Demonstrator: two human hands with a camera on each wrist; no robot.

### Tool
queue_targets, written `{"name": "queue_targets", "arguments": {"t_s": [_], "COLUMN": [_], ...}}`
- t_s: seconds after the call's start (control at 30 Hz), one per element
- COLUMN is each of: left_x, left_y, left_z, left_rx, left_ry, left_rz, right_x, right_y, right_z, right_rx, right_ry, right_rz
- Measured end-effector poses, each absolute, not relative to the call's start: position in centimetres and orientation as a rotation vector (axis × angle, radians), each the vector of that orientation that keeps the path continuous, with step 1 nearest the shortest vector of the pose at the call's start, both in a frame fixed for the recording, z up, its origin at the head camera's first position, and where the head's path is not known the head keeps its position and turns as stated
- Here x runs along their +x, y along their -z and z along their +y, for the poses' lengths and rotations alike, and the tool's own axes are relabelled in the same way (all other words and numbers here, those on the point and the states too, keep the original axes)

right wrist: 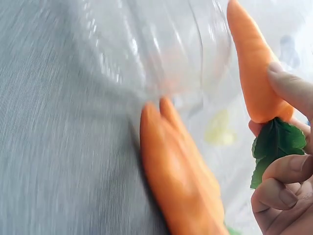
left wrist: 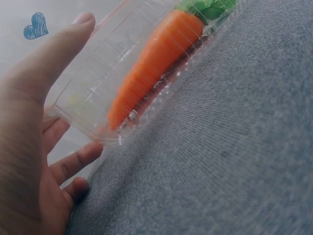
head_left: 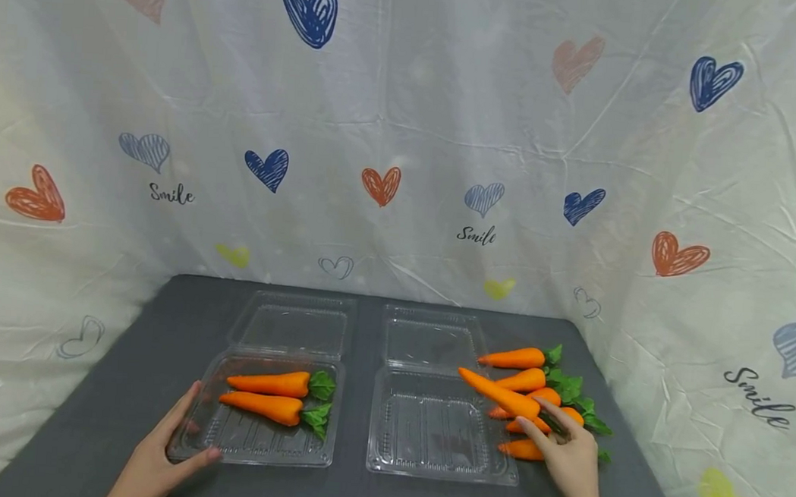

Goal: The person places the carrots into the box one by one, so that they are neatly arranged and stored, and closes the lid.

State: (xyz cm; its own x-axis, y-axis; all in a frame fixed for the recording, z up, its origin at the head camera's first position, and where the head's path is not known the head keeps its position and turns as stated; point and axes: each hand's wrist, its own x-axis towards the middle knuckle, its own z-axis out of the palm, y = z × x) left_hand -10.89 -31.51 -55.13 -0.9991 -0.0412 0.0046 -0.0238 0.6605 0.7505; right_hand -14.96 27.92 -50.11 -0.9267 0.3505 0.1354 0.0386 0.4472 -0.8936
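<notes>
My right hand pinches an orange carrot near its leafy end. The carrot's tip points left, above the right edge of a clear plastic box with its lid folded back. In the right wrist view the thumb lies along the held carrot, its green leaves hanging by the fingers. My left hand rests at the near left corner of another clear box, thumb and fingers spread along its sides. Two carrots lie side by side inside that box, leaves to the right.
Several more carrots lie in a heap at the table's right side, against the right box. Both lids lie back towards a white curtain printed with hearts. The grey tabletop runs between the boxes.
</notes>
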Motion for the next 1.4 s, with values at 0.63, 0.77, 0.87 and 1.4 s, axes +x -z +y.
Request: {"name": "queue_targets", "arguments": {"t_s": [0.63,0.77,0.87,1.4], "left_x": [-11.2,-11.4,-11.6,-11.1], "left_y": [54.9,54.9,54.9,55.1], "left_z": [-31.9,-31.7,-31.4,-31.5], "left_rx": [-0.023,-0.023,-0.027,-0.007], "left_ry": [1.227,1.216,1.224,1.228], "left_rz": [-2.836,-2.833,-2.810,-2.802], "right_x": [-17.1,-17.7,-18.2,-19.2], "right_y": [49.5,49.0,48.5,48.2], "right_z": [20.1,18.4,17.1,8.8], "right_rx": [0.032,0.085,0.153,0.367], "right_ry": [-1.559,-1.568,-1.536,-1.521], "right_rz": [-2.342,-2.321,-2.315,-2.381]}}
